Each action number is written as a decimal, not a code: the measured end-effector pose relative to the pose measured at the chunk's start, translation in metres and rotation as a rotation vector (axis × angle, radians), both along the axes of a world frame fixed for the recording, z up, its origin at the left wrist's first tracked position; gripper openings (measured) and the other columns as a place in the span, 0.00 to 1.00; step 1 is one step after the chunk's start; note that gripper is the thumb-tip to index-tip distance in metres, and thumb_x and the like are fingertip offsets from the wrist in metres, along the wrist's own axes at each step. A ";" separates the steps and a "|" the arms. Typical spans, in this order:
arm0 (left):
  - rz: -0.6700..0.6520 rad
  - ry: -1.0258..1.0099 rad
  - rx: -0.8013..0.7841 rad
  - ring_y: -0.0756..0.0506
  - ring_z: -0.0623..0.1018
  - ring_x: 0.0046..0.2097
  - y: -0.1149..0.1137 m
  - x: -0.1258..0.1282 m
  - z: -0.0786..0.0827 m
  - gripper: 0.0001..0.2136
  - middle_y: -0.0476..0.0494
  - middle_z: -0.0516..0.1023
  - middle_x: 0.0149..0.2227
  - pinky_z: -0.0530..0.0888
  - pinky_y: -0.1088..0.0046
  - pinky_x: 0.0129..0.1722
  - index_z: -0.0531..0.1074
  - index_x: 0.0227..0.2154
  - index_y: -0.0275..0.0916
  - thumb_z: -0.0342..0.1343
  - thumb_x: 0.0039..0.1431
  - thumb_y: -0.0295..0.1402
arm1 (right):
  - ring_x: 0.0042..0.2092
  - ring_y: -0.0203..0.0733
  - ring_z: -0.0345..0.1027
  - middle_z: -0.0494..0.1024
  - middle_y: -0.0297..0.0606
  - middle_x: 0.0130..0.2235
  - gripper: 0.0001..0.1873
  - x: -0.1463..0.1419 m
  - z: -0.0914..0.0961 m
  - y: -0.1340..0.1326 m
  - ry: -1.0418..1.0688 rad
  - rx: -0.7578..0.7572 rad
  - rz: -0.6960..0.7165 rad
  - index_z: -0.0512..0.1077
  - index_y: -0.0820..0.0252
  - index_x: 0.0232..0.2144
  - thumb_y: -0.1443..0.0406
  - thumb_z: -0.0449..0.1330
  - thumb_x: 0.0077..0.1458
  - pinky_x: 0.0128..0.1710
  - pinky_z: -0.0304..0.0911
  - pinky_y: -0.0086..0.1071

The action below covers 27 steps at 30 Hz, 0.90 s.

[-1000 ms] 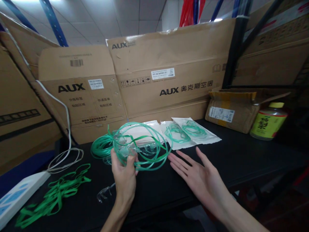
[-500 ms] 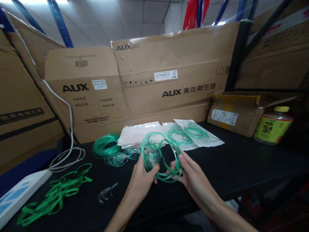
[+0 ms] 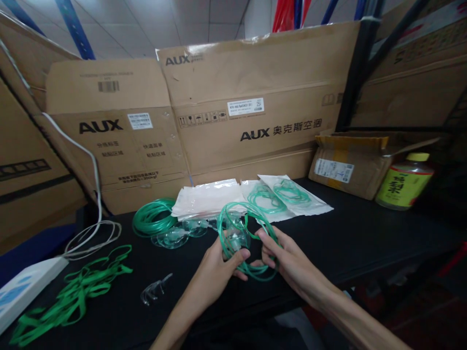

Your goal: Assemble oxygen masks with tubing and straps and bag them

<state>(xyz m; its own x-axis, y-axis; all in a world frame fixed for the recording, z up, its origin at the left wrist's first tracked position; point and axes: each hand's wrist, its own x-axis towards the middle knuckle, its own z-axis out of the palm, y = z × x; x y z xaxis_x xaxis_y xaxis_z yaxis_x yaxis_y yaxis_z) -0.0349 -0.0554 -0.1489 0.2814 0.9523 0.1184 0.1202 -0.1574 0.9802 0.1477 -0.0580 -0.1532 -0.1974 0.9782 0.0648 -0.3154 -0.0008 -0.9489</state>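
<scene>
**Bench** (image 3: 365, 243): black top, the reference for every place below. Its left end and near edge are cut off by the frame.

**Large AUX carton** (image 3: 255, 73): stands along the bench's back edge, printed side forward.

**Smaller AUX carton** (image 3: 109, 141): back edge of the bench, left half, partly behind the large one.

**Open brown box** (image 3: 350, 165): back right of the bench, flaps up, contents hidden.

**Sealed pouches** (image 3: 207, 201): mid-bench toward the back, overlapping. The right-hand ones show green tubing inside.

**White power strip** (image 3: 25, 287): left end of the bench, cut off by the frame.

**Green straps** (image 3: 73, 296): loose heap, near left of the bench, partly out of view.

**White cable** (image 3: 95, 228): looped at back left of the bench.

**Loose green coil** (image 3: 151, 221): flat on the bench, left of centre.

**Yellow-lidded jar** (image 3: 403, 182): right end of the bench, label print not readable.

**Held tubing coil** (image 3: 233, 209): above the bench's near edge, at centre. The loop stands nearly on edge with its open face toward the wearer and its long axis running up and away. The lower arc is hidden behind fingers. A clear mask part inside is hard to make out.

**Left hand** (image 3: 215, 270): grip pinched on the coil's left side, thumb over the strands.

**Right hand** (image 3: 292, 260): grip closed on the coil's right side.

**Clear masks** (image 3: 175, 237): on the bench beside the loose coil, outlines faint.

**Clear small piece** (image 3: 153, 290): near left of centre on the bench, form unclear.
</scene>
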 end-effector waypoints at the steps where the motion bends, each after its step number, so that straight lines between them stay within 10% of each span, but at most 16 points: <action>1: 0.005 -0.014 -0.009 0.47 0.76 0.34 0.001 0.000 -0.001 0.25 0.44 0.74 0.38 0.81 0.71 0.28 0.70 0.52 0.35 0.61 0.59 0.49 | 0.23 0.30 0.45 0.57 0.21 0.22 0.22 0.001 -0.001 0.001 0.020 -0.007 0.000 0.65 0.56 0.31 0.47 0.66 0.56 0.34 0.69 0.36; 6: 0.040 -0.023 -0.054 0.48 0.74 0.32 0.002 0.000 0.000 0.27 0.49 0.71 0.32 0.81 0.72 0.26 0.71 0.53 0.35 0.62 0.58 0.49 | 0.22 0.28 0.48 0.58 0.21 0.23 0.26 0.000 -0.001 0.002 0.087 -0.072 -0.049 0.61 0.55 0.28 0.46 0.69 0.52 0.29 0.68 0.30; 12: 0.004 -0.038 -0.059 0.45 0.78 0.39 0.003 0.001 0.003 0.24 0.43 0.76 0.41 0.81 0.74 0.28 0.72 0.50 0.36 0.67 0.55 0.42 | 0.31 0.42 0.77 0.76 0.30 0.29 0.25 0.005 0.002 0.002 -0.002 -0.109 -0.077 0.67 0.54 0.40 0.45 0.67 0.52 0.30 0.72 0.34; 19: -0.038 -0.027 -0.050 0.47 0.78 0.36 0.010 0.004 0.013 0.21 0.43 0.78 0.40 0.80 0.75 0.28 0.73 0.49 0.35 0.64 0.58 0.44 | 0.34 0.49 0.83 0.85 0.48 0.36 0.22 0.023 0.014 -0.001 -0.037 -0.261 0.212 0.72 0.63 0.42 0.52 0.69 0.55 0.39 0.77 0.40; 27: -0.103 0.158 0.024 0.52 0.73 0.22 0.014 0.015 0.011 0.18 0.51 0.72 0.30 0.72 0.78 0.19 0.71 0.43 0.36 0.58 0.62 0.47 | 0.37 0.46 0.83 0.84 0.45 0.39 0.19 0.022 0.014 -0.005 -0.060 -0.237 0.438 0.78 0.64 0.45 0.59 0.71 0.54 0.39 0.77 0.36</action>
